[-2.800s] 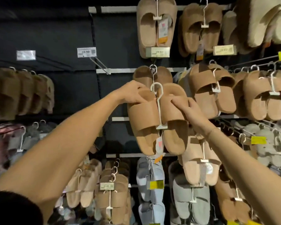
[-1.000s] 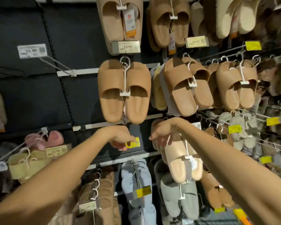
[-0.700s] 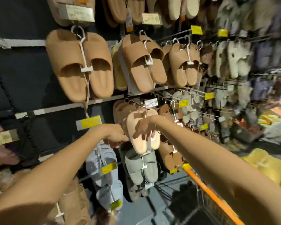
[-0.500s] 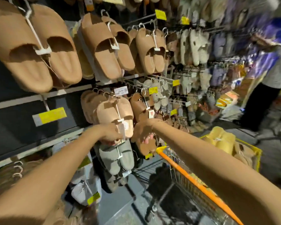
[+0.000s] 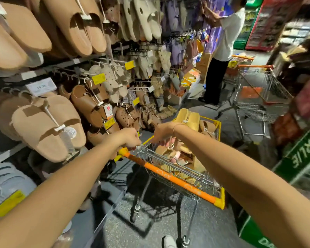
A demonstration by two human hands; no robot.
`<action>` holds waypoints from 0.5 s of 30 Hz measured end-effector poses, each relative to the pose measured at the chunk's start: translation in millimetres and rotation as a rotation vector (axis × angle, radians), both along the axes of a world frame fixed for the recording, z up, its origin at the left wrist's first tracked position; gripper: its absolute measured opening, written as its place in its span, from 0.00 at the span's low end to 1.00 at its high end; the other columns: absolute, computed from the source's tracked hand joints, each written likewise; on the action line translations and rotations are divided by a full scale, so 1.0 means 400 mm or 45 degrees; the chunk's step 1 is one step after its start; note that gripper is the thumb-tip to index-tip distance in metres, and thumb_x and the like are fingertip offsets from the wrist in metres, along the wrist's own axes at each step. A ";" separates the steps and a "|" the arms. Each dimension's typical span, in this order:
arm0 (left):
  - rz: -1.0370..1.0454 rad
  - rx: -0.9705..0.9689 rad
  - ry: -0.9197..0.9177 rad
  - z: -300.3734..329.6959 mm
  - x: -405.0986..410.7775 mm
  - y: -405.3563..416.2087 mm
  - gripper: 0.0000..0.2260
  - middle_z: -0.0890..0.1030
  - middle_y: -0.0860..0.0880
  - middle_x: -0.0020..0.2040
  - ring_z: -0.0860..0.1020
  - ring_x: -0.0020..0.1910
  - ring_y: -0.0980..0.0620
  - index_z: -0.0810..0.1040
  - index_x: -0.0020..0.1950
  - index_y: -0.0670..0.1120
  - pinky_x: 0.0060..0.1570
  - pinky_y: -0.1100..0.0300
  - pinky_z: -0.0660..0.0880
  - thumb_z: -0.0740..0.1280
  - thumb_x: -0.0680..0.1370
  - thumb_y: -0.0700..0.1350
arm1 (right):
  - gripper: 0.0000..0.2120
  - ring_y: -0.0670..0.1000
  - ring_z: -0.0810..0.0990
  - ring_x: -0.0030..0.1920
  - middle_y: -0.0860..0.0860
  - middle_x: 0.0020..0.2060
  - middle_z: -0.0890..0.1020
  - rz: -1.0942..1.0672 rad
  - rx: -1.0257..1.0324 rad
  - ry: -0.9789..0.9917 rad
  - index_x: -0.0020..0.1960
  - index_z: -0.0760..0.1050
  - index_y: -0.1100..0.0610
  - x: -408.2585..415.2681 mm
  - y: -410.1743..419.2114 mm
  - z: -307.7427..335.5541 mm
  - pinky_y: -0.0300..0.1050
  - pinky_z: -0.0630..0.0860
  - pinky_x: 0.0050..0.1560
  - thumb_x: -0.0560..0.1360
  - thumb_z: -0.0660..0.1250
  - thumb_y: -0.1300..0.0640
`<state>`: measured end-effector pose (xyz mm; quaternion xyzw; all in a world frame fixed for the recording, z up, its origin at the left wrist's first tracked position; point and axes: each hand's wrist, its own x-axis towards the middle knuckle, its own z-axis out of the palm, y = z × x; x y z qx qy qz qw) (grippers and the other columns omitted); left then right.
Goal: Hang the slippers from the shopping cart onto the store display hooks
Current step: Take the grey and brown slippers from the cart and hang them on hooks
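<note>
The shopping cart (image 5: 177, 180), wire with an orange handle and yellow corners, stands in front of me. It holds a heap of slippers (image 5: 170, 153), with a yellow pair (image 5: 188, 119) on top at the far end. My left hand (image 5: 131, 138) hovers at the cart's near left corner, fingers loosely curled, with nothing seen in it. My right hand (image 5: 164, 131) hangs over the basket just above the heap, fingers pointing down and partly hidden. To the left, the display wall carries hooks (image 5: 104, 63) full of hung pairs, among them a tan pair (image 5: 48, 126).
A person in a white shirt (image 5: 225, 33) stands further down the aisle at the display. A second wire cart (image 5: 258, 94) is parked to the right of them. A green sign (image 5: 302, 158) lines the right side. My shoe (image 5: 168, 242) shows behind the cart.
I hung the tan pair on a hook and let it go. Both hands dropped empty, and my view swung right and down from the wall to the cart.
</note>
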<state>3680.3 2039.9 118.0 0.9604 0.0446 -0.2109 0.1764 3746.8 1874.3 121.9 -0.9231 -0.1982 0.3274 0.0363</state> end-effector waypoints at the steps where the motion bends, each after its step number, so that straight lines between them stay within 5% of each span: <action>1: -0.030 0.006 0.007 -0.010 0.032 -0.031 0.15 0.81 0.47 0.34 0.78 0.32 0.46 0.79 0.39 0.41 0.32 0.61 0.72 0.64 0.81 0.47 | 0.18 0.50 0.85 0.37 0.54 0.44 0.86 -0.028 -0.005 0.003 0.53 0.80 0.59 0.025 -0.042 -0.016 0.44 0.83 0.35 0.80 0.64 0.43; 5: -0.110 -0.020 0.038 -0.055 0.151 -0.135 0.13 0.85 0.44 0.40 0.79 0.37 0.46 0.81 0.41 0.43 0.36 0.57 0.75 0.65 0.80 0.49 | 0.17 0.51 0.85 0.42 0.54 0.50 0.86 -0.126 -0.003 0.011 0.60 0.80 0.56 0.116 -0.191 -0.067 0.42 0.81 0.36 0.80 0.66 0.45; 9: -0.210 0.005 0.061 -0.103 0.252 -0.231 0.13 0.79 0.45 0.38 0.74 0.36 0.46 0.77 0.40 0.45 0.34 0.57 0.69 0.64 0.81 0.50 | 0.12 0.50 0.81 0.36 0.56 0.46 0.80 -0.255 0.040 0.036 0.48 0.77 0.57 0.198 -0.306 -0.129 0.38 0.74 0.24 0.82 0.63 0.48; 11: -0.237 -0.014 0.111 -0.143 0.295 -0.267 0.15 0.85 0.41 0.43 0.77 0.36 0.46 0.81 0.41 0.44 0.35 0.58 0.71 0.63 0.82 0.50 | 0.14 0.51 0.83 0.37 0.55 0.48 0.82 -0.306 0.067 0.037 0.54 0.76 0.59 0.244 -0.345 -0.181 0.39 0.75 0.27 0.82 0.62 0.49; 15: -0.239 0.016 0.210 -0.248 0.348 -0.327 0.17 0.82 0.35 0.57 0.80 0.55 0.36 0.80 0.56 0.34 0.44 0.49 0.76 0.60 0.82 0.47 | 0.13 0.48 0.81 0.34 0.55 0.47 0.83 -0.335 0.099 0.099 0.55 0.77 0.60 0.323 -0.379 -0.283 0.39 0.73 0.29 0.82 0.63 0.50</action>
